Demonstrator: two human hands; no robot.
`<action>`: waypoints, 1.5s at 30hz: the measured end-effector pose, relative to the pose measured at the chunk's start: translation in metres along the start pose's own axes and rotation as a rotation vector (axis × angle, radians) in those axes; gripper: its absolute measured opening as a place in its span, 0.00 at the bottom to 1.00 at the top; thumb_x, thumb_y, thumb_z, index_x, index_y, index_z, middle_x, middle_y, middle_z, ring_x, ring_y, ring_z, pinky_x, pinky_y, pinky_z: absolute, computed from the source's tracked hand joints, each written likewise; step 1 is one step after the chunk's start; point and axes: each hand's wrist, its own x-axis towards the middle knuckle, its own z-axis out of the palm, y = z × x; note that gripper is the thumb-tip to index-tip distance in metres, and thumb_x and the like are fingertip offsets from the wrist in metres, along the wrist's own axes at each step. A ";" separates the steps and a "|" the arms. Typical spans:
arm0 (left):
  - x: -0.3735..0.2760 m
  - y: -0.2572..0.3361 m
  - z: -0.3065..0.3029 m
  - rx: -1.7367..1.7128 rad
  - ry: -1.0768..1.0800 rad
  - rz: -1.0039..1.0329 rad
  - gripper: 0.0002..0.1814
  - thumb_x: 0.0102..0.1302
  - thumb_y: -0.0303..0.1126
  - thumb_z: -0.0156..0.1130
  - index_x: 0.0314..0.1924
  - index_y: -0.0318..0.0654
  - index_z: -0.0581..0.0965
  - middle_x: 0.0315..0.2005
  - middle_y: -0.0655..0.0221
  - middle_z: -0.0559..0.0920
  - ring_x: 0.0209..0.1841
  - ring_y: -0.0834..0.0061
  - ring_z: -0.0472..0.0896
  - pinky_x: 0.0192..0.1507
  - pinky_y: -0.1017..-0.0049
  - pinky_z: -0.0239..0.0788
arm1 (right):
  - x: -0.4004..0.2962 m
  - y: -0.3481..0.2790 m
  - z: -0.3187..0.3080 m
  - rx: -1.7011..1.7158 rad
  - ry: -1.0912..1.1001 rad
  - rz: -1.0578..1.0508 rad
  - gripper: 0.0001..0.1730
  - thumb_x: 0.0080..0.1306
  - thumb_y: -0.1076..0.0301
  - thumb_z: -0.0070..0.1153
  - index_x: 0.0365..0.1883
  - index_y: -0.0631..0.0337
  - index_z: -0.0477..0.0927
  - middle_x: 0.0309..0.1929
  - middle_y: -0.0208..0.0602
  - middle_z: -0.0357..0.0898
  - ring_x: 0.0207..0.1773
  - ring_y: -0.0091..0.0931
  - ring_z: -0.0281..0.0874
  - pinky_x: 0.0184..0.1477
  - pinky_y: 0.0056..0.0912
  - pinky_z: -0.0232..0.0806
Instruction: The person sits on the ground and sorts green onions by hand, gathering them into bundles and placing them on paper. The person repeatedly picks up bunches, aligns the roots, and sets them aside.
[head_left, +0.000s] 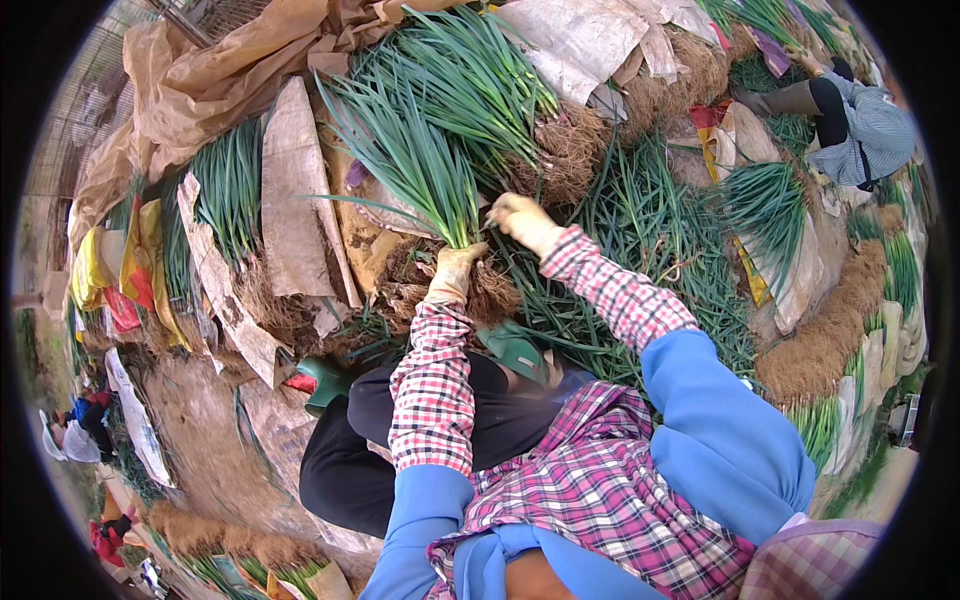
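My left hand, in a pale glove, is closed around the stems of a bunch of long green allium plants. Their leaves fan out up and to the left; brown roots hang below the fist. My right hand, gloved too, is beside the bunch with bent fingers and a small dark thing at the fingertips, too small to name. Just beyond lies a large pile of the same plants, with tangled roots at its right end.
Loose green leaves cover the ground at right. Brown sheeting lies at upper left, and a cardboard-like sheet stands between bundles. A co-worker sits at upper right. Rows of rooted bundles line the right side. Green boots are below my hands.
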 end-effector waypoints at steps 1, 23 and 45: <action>-0.009 0.005 0.000 -0.030 -0.039 0.006 0.14 0.50 0.34 0.72 0.34 0.33 0.82 0.29 0.69 0.82 0.31 0.75 0.76 0.38 0.75 0.66 | -0.010 0.000 -0.012 0.257 0.039 0.072 0.13 0.68 0.67 0.49 0.46 0.66 0.74 0.42 0.40 0.80 0.37 0.28 0.75 0.41 0.31 0.69; 0.042 -0.036 -0.023 0.736 -0.242 0.555 0.13 0.62 0.31 0.54 0.46 0.37 0.78 0.40 0.65 0.82 0.43 0.70 0.79 0.44 0.75 0.71 | 0.005 -0.045 0.079 -0.691 -0.030 -0.617 0.09 0.57 0.68 0.57 0.37 0.57 0.76 0.36 0.39 0.74 0.44 0.39 0.75 0.46 0.40 0.68; -0.022 0.026 0.018 -0.240 -0.361 0.034 0.13 0.58 0.35 0.63 0.39 0.34 0.77 0.31 0.71 0.77 0.34 0.74 0.74 0.41 0.75 0.65 | 0.058 0.045 -0.007 -1.009 0.219 0.120 0.25 0.60 0.48 0.57 0.45 0.61 0.76 0.44 0.44 0.80 0.47 0.37 0.80 0.44 0.39 0.72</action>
